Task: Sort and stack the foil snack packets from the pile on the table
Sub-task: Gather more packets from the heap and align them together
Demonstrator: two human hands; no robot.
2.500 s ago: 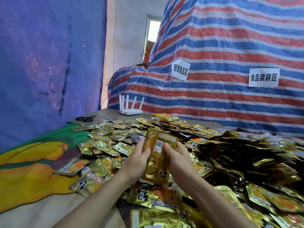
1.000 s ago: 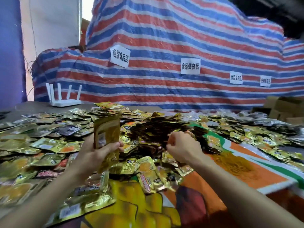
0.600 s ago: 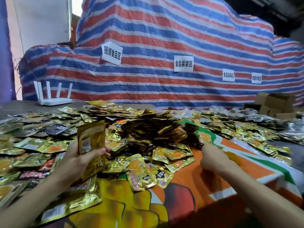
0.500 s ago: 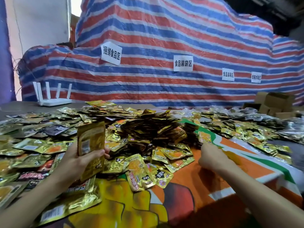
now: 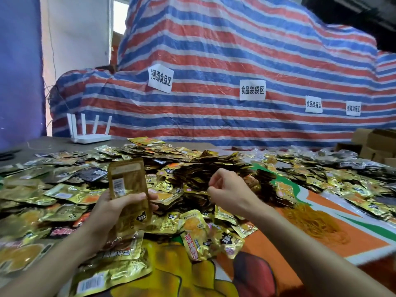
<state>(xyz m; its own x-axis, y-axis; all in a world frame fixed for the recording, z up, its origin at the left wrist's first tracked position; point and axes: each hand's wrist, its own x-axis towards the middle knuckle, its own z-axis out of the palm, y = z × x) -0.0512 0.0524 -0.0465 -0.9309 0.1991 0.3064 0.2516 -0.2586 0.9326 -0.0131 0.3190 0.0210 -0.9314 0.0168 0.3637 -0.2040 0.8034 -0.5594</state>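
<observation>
My left hand [image 5: 111,211] grips an upright stack of gold foil packets [image 5: 127,185], barcode side towards me, over the table's near left. My right hand [image 5: 230,189] hovers to the right of it at the same height, thumb and fingertips pinched together on what seems a thin rubber band, barely visible. Behind both hands lies the big pile of gold and dark foil packets [image 5: 205,168]. Loose packets [image 5: 197,234] lie scattered in front of it and to the left.
A heap of orange rubber bands [image 5: 310,221] lies on the printed cloth [image 5: 252,260] at the right. More packets [image 5: 334,185] spread to the far right. A white router [image 5: 90,137] and cardboard boxes [image 5: 377,140] stand at the back, before a striped tarp [image 5: 214,61].
My right hand left the rubber-band heap and rose back left, fingers pinched, beside the stack. My left hand lifted the stack a little. The view swung slightly left.
</observation>
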